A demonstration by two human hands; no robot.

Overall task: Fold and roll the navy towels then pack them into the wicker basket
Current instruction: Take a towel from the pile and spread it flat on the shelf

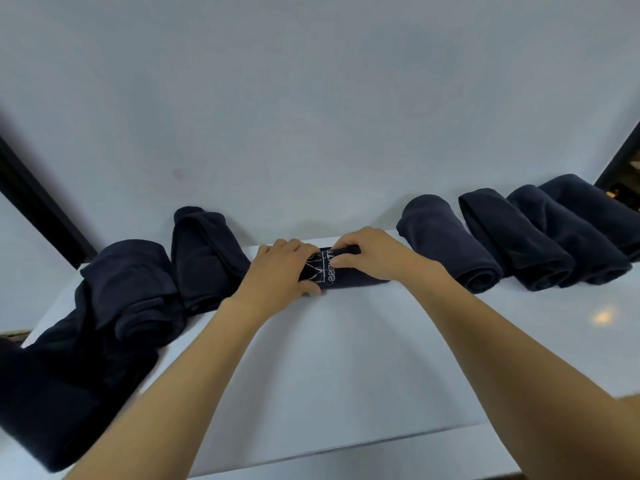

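**White table, one towel mid-roll at the far edge**

Pale wall [311,98] fills the upper half of my feed, and a white table [346,358] stands flush against it. Both bare arms reach across to the table's far edge, where the navy towel [349,275] lies as a tight roll, its white embroidery [329,271] showing between the hands.

The left hand [284,268] curls over the roll's left end, fingers on top and thumb at the near side. The right hand [370,254] grips the top of the roll, thumb pressed to the front by the stitching. I judge this two-ended hold is there to keep the last turn from springing open while the roll is tightened.

Toward the far right corner, a row of four rolled towels [519,233] lies side by side and touching, open ends facing the near edge. They look parked out of the working space, ready to be packed.

On the left, two loosely bundled towels [204,251] sit by the far edge. A loose dark heap [52,393] spills over the left edge, apparently still waiting for its turn.

I cannot make out the wicker basket from here, so packing seems some steps off.
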